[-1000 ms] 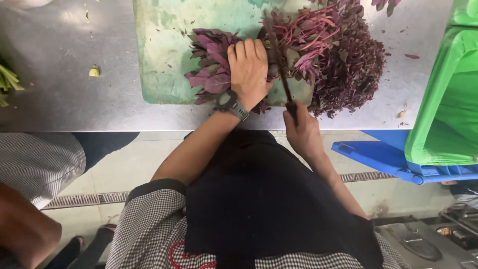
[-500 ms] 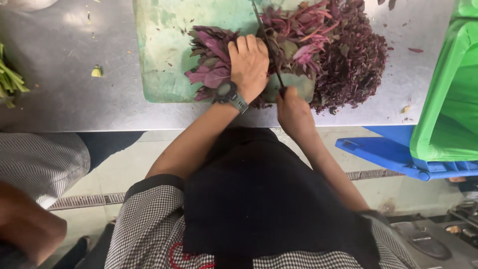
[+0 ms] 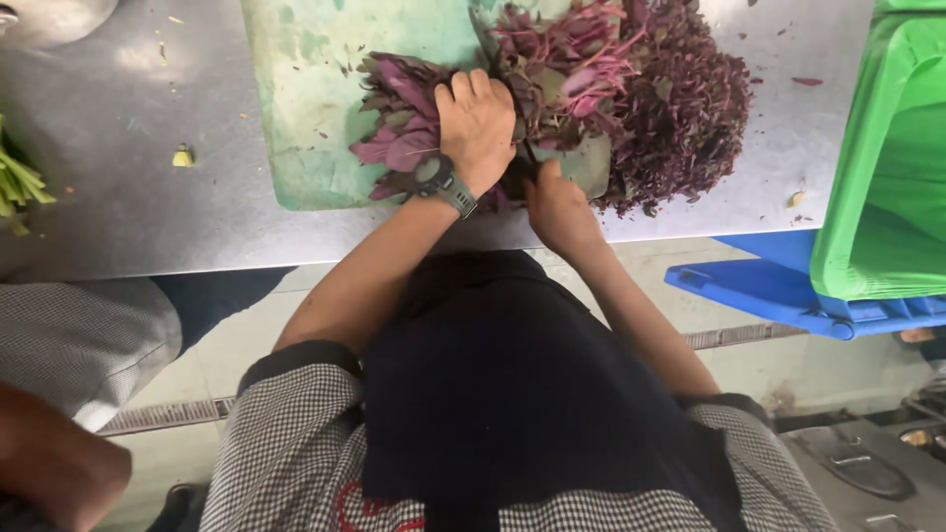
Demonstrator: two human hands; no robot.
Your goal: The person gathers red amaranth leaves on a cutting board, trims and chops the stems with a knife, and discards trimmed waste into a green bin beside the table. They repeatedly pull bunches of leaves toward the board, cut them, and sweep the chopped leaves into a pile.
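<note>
A bunch of purple-red leafy greens (image 3: pixel 394 128) lies across a pale green cutting board (image 3: pixel 305 108) on a steel table (image 3: pixel 118 167). My left hand (image 3: pixel 478 123), with a dark wristwatch (image 3: pixel 440 182), presses down on the bunch. To its right, my right hand (image 3: pixel 557 202) is closed around a knife (image 3: pixel 524 160); the blade runs into the leaves between the hands and is mostly hidden. A heap of chopped purple leaves (image 3: pixel 680 108) sits right of the cut line.
A green crate (image 3: pixel 887 148) stands at the table's right end over a blue crate (image 3: pixel 778 286). Green stalks (image 3: pixel 15 187) lie at the far left. Another person's checked sleeve (image 3: pixel 79 335) and hand (image 3: pixel 49 463) are at lower left.
My right hand has moved the knife leftwards, close against my left hand, and down into the leaves. The left hand has stayed pressed on the bunch.
</note>
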